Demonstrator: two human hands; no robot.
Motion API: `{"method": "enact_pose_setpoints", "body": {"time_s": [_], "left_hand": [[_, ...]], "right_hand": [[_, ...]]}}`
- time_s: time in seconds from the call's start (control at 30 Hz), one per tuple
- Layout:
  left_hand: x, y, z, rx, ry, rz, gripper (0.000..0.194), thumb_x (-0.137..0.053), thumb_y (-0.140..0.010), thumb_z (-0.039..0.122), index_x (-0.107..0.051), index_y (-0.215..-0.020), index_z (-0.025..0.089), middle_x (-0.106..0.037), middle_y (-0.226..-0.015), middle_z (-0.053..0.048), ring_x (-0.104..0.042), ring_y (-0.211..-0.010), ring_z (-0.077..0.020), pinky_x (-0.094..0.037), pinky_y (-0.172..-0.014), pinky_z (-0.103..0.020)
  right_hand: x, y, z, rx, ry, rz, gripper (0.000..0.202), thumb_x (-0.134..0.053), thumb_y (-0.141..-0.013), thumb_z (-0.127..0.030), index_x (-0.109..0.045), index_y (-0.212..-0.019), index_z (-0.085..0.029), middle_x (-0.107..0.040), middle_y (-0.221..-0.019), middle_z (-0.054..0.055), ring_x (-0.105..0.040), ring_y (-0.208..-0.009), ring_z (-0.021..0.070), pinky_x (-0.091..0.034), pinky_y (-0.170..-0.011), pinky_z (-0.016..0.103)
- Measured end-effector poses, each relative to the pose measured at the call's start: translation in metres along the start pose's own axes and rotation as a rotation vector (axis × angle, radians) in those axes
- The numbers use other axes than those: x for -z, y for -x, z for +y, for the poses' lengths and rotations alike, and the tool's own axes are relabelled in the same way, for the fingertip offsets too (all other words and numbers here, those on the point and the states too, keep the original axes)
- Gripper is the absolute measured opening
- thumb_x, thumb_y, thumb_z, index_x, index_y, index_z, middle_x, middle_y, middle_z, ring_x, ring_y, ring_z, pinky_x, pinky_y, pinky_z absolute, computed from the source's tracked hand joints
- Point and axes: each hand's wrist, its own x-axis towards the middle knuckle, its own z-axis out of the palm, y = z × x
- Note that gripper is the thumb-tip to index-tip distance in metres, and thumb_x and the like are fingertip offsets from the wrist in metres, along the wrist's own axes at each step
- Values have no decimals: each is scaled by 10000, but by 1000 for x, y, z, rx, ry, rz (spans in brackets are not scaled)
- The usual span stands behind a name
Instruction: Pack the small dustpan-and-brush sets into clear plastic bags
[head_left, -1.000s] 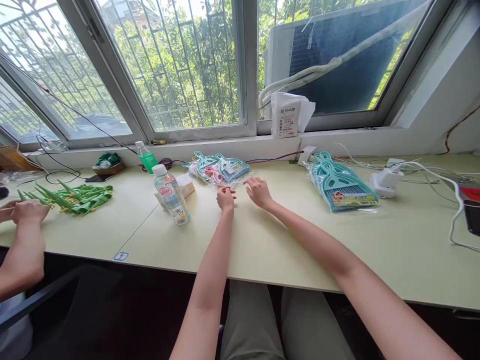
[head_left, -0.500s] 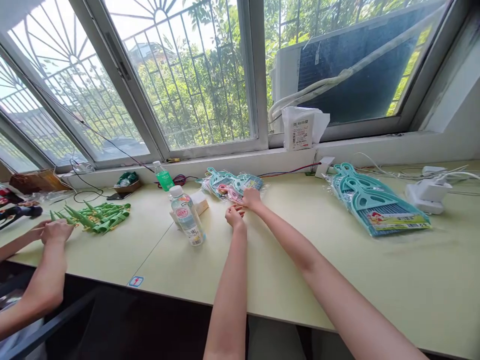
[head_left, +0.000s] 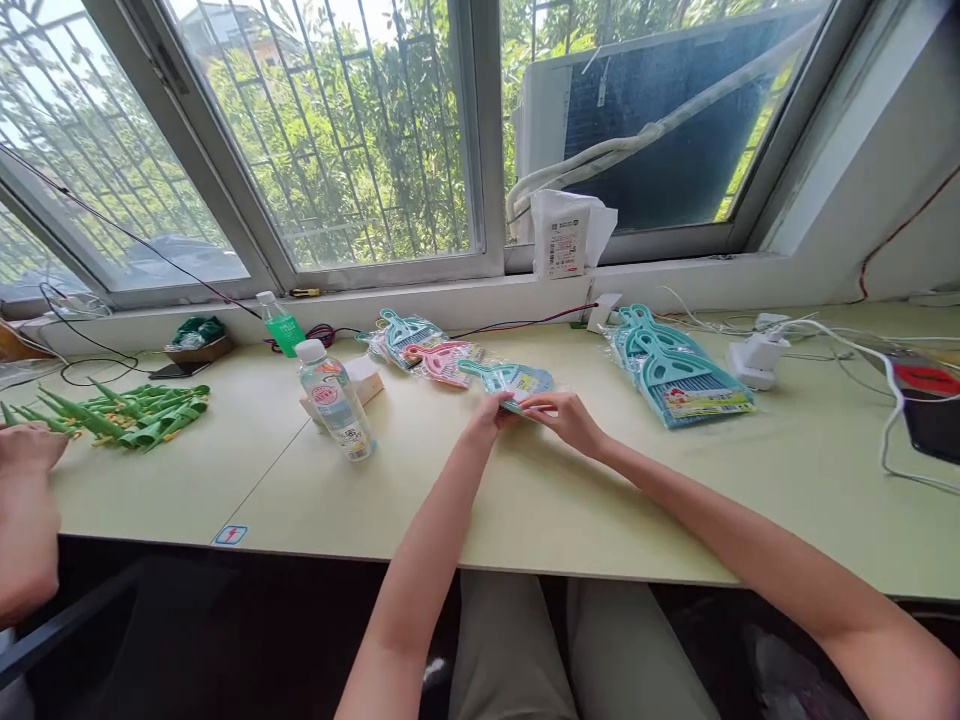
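Observation:
Between my two hands is a small teal brush-and-dustpan set point(head_left: 517, 380) in clear wrapping, tilted over the table. My left hand point(head_left: 491, 415) grips its near left edge. My right hand point(head_left: 566, 420) pinches the near right edge of the wrapping. Just behind lie a wrapped pink set point(head_left: 446, 362) and a wrapped teal set point(head_left: 405, 335), partly overlapping. To the right rests a pile of larger-looking wrapped teal sets point(head_left: 675, 370).
A clear bottle point(head_left: 335, 405) stands left of my hands beside a small box point(head_left: 364, 385), with a green-labelled bottle point(head_left: 283, 325) behind. Farther left, a person's hand point(head_left: 28, 448) is near green folded pieces point(head_left: 127, 415). White adapters and cables point(head_left: 757, 355) lie right.
My hands have drawn a teal set away from the others, toward me and to the right. The pink set now shows uncovered. The camera view has turned right.

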Motion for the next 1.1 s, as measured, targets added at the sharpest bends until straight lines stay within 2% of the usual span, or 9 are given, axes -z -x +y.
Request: {"method": "enact_pose_setpoints", "body": {"time_s": [0.1,0.17,0.33,0.43,0.57,0.67,0.9,0.97,1.1], "left_hand": [[-8,4,-5,-18,-14,-41,143,-630,-784,152,-626,-926,132,-678,-789,-46,-637,-676,-135,-578,-757,-309],[-7,6,-2,-66,-29,-81,161,-601,-777,147,-631,-935,145,-686,-817,-39,-641,-691,-137,-574,-776,-325],[5,10,9,-181,-170,-293,366,-584,-679,85,-642,-1028,179,-703,-914,-26,-653,-793,-152,-555,-818,-335],[7,14,13,-161,-249,-377,329,-646,-731,186,-654,-1059,177,-720,-989,-60,-660,-920,-193,-540,-843,-327],[5,11,14,-186,-256,-372,333,-575,-891,438,-677,-1082,185,-721,-1076,-81,-642,-1057,-208,-520,-882,-294],[11,4,15,-222,-215,-359,347,-566,-908,483,-679,-1082,204,-714,-1093,-75,-641,-1067,-205,-525,-870,-292],[18,1,10,-208,-289,-383,482,-556,-872,615,-650,-1120,212,-709,-1103,-94,-647,-1066,-235,-534,-898,-361],[13,-4,7,-213,-261,-319,473,-512,-901,605,-642,-1122,208,-721,-1030,-93,-666,-1015,-233,-546,-878,-374],[18,-18,17,-355,-109,42,300,-479,-964,385,-626,-1071,146,-687,-763,-73,-691,-797,-214,-573,-769,-379]], "right_hand": [[3,15,22,-216,-124,345,453,-558,-828,-641,-663,-990,-231,-645,-1158,107,-631,-1057,254,-540,-932,447],[2,12,35,-372,-237,481,519,-616,-756,-671,-588,-1011,-219,-611,-1155,117,-630,-1044,244,-540,-949,452],[2,0,49,-490,-680,508,489,-798,-656,-478,-496,-976,-264,-651,-1026,45,-672,-1014,204,-556,-974,391],[9,0,49,-494,-813,497,474,-848,-621,-352,-499,-931,-266,-689,-984,21,-693,-967,192,-574,-954,363],[18,0,49,-530,-870,450,344,-774,-727,-369,-520,-932,-262,-715,-925,7,-711,-825,172,-601,-879,365],[20,0,48,-514,-920,405,234,-641,-838,-435,-530,-957,-268,-721,-899,-2,-715,-778,168,-599,-863,386],[18,4,42,-439,-830,373,534,-836,-644,-366,-531,-1071,-264,-734,-992,5,-719,-876,181,-598,-861,365],[17,4,39,-473,-787,430,540,-854,-624,-341,-539,-1054,-249,-737,-940,6,-720,-864,186,-600,-861,373],[20,0,31,-537,-711,390,441,-862,-612,-236,-583,-953,-210,-742,-853,25,-723,-802,201,-615,-817,397]]}}
